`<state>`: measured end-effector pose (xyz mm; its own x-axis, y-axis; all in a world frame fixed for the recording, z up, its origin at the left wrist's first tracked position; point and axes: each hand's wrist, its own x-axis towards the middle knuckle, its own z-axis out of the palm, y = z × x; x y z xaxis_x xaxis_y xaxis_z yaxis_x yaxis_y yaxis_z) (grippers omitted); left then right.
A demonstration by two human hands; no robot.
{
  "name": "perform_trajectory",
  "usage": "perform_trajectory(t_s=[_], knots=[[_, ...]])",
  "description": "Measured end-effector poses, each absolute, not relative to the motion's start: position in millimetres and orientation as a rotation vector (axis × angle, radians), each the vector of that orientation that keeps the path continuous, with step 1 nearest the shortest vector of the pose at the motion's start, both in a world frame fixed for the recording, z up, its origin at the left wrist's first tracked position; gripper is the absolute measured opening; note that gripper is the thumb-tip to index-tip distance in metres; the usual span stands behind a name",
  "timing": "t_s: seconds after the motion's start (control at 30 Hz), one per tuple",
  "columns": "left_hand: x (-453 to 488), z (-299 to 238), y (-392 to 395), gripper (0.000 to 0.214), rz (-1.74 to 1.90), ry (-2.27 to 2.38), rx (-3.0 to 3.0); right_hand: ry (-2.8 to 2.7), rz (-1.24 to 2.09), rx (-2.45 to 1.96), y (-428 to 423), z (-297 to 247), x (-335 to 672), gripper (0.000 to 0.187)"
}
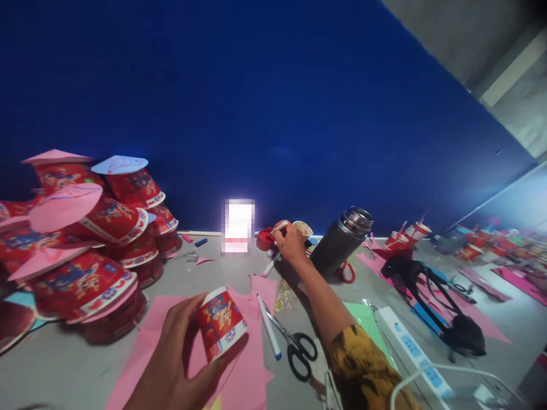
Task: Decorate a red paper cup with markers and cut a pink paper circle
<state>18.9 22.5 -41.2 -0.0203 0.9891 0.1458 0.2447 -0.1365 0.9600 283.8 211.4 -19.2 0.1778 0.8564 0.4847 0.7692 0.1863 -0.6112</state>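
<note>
My left hand [179,359] is wrapped round a red printed paper cup [221,322], lying on its side above pink paper sheets [248,376]. My right hand [290,242] reaches to the far side of the table and pinches a white marker [280,227] beside a small red container [265,239] and another cup [303,228]. A white pen with a blue tip [269,327] and black-handled scissors [294,344] lie between my arms.
A big pile of red cups with pink and blue paper lids [85,245] fills the left. A dark steel flask [339,242] stands right of my right hand. A white power strip [410,350], black cables [436,302] and more cups [410,233] lie right. A blue wall [256,114] rises behind.
</note>
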Motion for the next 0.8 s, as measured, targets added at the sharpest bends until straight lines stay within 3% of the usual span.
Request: perform_trajectory(t_s=[0.8], knots=[[12.1, -59.0, 27.8, 0.072, 1.163, 1.348, 1.549, -1.621, 0.107, -1.573, 210.4, -15.5, 293.3, 0.020]])
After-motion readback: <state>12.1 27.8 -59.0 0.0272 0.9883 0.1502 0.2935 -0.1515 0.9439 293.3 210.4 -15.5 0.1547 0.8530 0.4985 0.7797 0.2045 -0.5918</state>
